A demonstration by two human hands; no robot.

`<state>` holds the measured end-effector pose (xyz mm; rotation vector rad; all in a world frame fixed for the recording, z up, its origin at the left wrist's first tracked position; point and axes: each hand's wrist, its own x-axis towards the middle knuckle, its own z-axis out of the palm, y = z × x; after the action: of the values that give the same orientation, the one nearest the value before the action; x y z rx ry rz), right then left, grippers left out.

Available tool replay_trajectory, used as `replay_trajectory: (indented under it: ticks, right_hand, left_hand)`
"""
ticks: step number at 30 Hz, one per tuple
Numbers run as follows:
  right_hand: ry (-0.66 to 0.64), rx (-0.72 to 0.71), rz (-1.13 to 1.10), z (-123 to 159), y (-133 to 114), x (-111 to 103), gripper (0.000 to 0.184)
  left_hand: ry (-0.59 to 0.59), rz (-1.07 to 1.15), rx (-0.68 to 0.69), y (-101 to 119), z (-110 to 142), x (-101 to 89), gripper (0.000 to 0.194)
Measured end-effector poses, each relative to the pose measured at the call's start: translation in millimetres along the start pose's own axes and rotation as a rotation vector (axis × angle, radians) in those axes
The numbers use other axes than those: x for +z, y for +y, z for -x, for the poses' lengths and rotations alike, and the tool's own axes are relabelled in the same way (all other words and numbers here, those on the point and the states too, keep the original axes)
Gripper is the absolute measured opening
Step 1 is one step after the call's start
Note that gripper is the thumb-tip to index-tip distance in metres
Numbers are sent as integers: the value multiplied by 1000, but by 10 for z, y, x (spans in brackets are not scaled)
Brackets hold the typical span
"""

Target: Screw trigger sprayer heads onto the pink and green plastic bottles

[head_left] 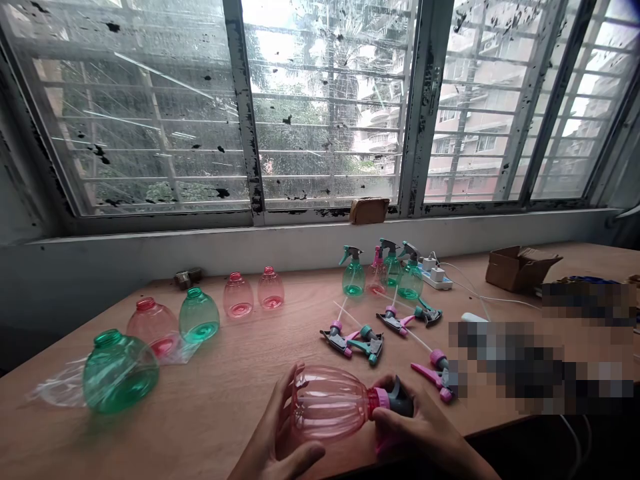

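Note:
A clear pink spray bottle (330, 402) lies on its side in the air near the table's front edge, its neck pointing right. My left hand (280, 427) cups the bottle's base, thumb below and fingers behind. Around the collar and grey-and-pink spray head (395, 399), my right hand (420, 420) is closed, with the thumb at the pink collar. Just beyond the bottle lie loose trigger spray heads: a pink-and-grey one (340, 339), a teal-and-grey one (369, 345) and several more, some with visible straws. Another pink one (440, 377) rests near my right hand.
Open-necked bottles, green (120, 373) and pink (239, 297), stand at left, with plastic film (63, 387) beside them. Several bottles with spray heads, including a green one (354, 277), stand at the back. A power strip (437, 280) and cardboard box (517, 270) are farther right.

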<state>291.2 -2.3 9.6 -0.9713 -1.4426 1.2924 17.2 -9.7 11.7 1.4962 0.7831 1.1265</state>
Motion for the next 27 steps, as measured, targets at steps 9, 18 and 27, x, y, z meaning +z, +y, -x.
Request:
replay_trajectory:
  ticks: [9, 18, 27]
  right_hand:
    - [29, -10, 37, -7, 3, 12, 39]
    - [33, -10, 74, -20, 7, 6, 42]
    - [37, 9, 58, -17, 1, 4, 43]
  left_hand:
    - [71, -95, 30, -72, -33, -43, 85]
    - [61, 9, -86, -45, -10, -49, 84]
    - [13, -185, 94, -1, 13, -10, 88]
